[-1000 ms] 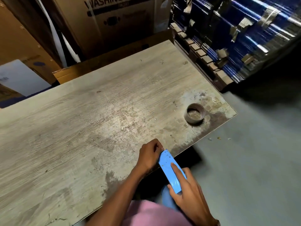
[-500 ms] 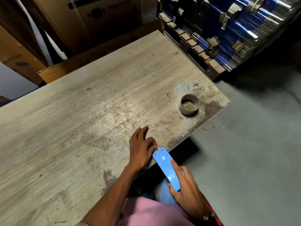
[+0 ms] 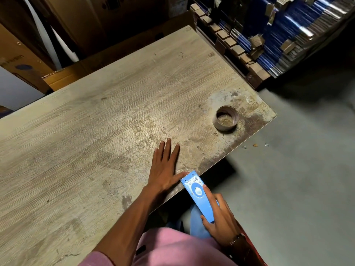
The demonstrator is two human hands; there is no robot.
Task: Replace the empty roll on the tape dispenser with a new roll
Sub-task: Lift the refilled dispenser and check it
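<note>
**Head view: blue dispenser in my grip, spent core left on the bench**

Head camera looks down as my right hand [image 3: 221, 217] holds the blue tape dispenser [image 3: 199, 196] just off the near edge of the bench [image 3: 96, 141], fingers curled round its lower body and my forefinger laid along its face. Its toothed cutting edge points toward the bench edge, right beside my left thumb. My left hand [image 3: 165, 169] lies flat on the bench, fingers straight and spread, holding nothing.

The empty roll [image 3: 226, 118], a bare cardboard ring, stands on its end near the bench's far right corner, well apart from both hands. No new roll is in view.

I judge the dispenser to be light, stiff plastic, smooth enough to slip, so I would keep hold of the plain sides of the body and stay clear of the serrated teeth, the 1 part that can nick skin. The cardboard core looks almost weightless and would crush under a hard squeeze; a gentle pinch across its rim should do.
</note>
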